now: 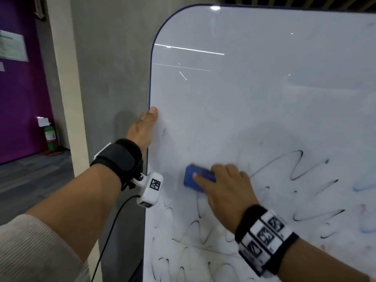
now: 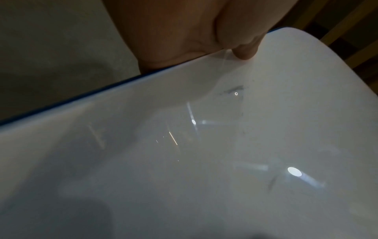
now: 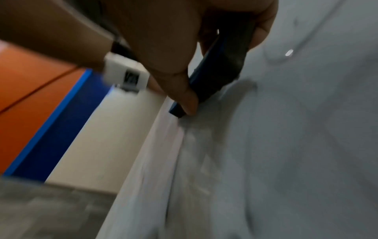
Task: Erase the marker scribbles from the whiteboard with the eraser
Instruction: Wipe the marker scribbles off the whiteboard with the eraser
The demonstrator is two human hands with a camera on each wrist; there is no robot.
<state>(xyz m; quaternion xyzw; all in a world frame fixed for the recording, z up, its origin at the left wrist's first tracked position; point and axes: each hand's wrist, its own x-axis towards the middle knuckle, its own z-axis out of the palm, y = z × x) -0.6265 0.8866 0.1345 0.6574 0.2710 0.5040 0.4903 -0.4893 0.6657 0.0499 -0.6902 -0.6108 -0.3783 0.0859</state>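
R hand [image 1: 221, 192] reaches up and fwd from lower right, forearm angled in, palm toward the whiteboard [image 1: 254, 94]. Fingers curled over the far edge of the blue eraser [image 1: 198, 179], thumb along its near edge — firm grip, eraser pad pressed flat to the board. R wrist view, blurred: thumb [image 3: 184, 97] and fingers [image 3: 263, 24] clamp the eraser [image 3: 223, 61] from both sides, dark felt face against the white surface.

Eraser sits lower-left part of board, near but not at the left edge. Black marker scribbles [image 1: 295, 171] looping to the right of the hand and below it, down toward bottom of frame. Upper half of board mostly wiped, faint grey smears only; pale blue and pink traces far right.

L arm extended straight fwd, wrist strapped w/ black band and white tracker block [image 1: 149, 189]. L hand [image 1: 143, 129] on the board's left edge, above eraser level: thumb lying on the front face, rest of fingers wrapped behind the edge, out of sight. L wrist view confirms thumb tip [image 2: 244, 51] pressing on the white face just inside the blue rim [image 2: 67, 103].

Bkgd: grey wall [image 1: 112, 68] behind board, purple wall [image 1: 22, 98] far left, green extinguisher [image 1: 50, 137] on floor.
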